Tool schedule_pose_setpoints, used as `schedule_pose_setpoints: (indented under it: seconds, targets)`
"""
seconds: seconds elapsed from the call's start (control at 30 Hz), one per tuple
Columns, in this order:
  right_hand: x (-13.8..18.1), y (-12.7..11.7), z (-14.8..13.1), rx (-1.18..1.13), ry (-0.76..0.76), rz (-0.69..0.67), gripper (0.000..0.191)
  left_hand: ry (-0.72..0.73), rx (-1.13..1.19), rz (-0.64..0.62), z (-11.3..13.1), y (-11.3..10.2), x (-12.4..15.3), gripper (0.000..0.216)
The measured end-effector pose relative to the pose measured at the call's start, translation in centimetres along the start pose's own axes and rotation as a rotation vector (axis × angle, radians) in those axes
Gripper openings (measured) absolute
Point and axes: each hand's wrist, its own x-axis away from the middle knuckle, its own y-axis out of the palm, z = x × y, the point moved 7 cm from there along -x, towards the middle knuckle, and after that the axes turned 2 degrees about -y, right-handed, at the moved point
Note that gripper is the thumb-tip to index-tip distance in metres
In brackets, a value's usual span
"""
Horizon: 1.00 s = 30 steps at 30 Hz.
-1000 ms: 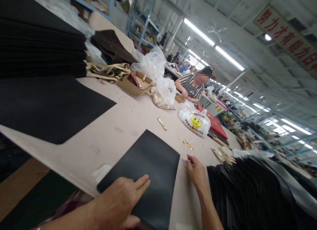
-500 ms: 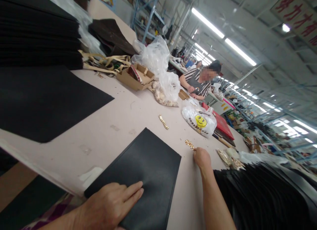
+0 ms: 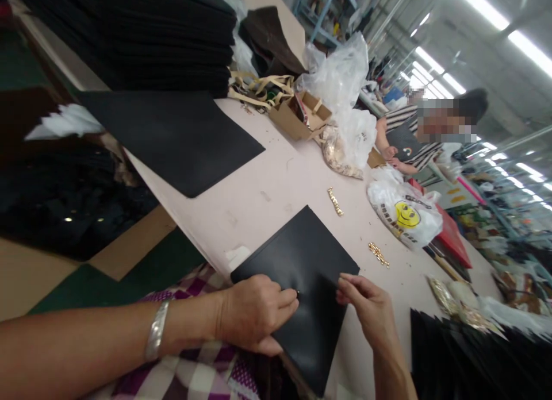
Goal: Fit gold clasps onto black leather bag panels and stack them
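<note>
A black leather-like panel lies at the table's near edge. My left hand rests on it with the fingers curled and the thumb low at the panel's near side, gripping it. By my left fingertips a small dark, shiny piece shows on the panel. Above the panel's right part, my right hand is pinched closed; whatever is between the fingertips is too small to make out. Beyond it lies a small cluster of gold metal pieces, and farther off a short row of gold pieces.
Another black sheet lies at left, before a tall black stack. A cardboard box, a smiley-face plastic bag and a wooden-handled tool stand beyond. More black pieces are at right. A co-worker sits across.
My right hand has come from the gold cluster back over the black panel. My left fingers have curled from stretched out. The view has swung left.
</note>
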Motion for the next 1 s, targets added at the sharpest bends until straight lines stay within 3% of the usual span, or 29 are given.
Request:
schedule_pose_setpoints:
  seconds: [0.1, 0.2, 0.4, 0.6, 1.0]
  targets:
    - [3.1, 4.9, -1.5, -0.088, 0.011, -0.144, 0.034, 0.015, -0.014, 0.0, 0.2, -0.2, 0.0, 0.058]
    - [4.0, 7.3, -2.6, 0.04, -0.006, -0.24, 0.029, 0.035, -0.029, -0.002, 0.3, -0.5, 0.0, 0.052]
    - [3.3, 8.0, -4.3, 0.327, -0.076, -0.279, 0.021, 0.051, -0.038, 0.028, 0.4, -0.9, 0.1, 0.044]
    - [2.5, 8.6, -4.6, 0.369, -0.041, -0.33, 0.019, 0.04, -0.009, 0.053, 0.3, -0.9, 0.2, 0.047]
    - [0.6, 9.5, -3.6, 0.294, 0.335, -0.507, 0.008, 0.045, 0.059, 0.005, 0.2, -0.9, 0.2, 0.036]
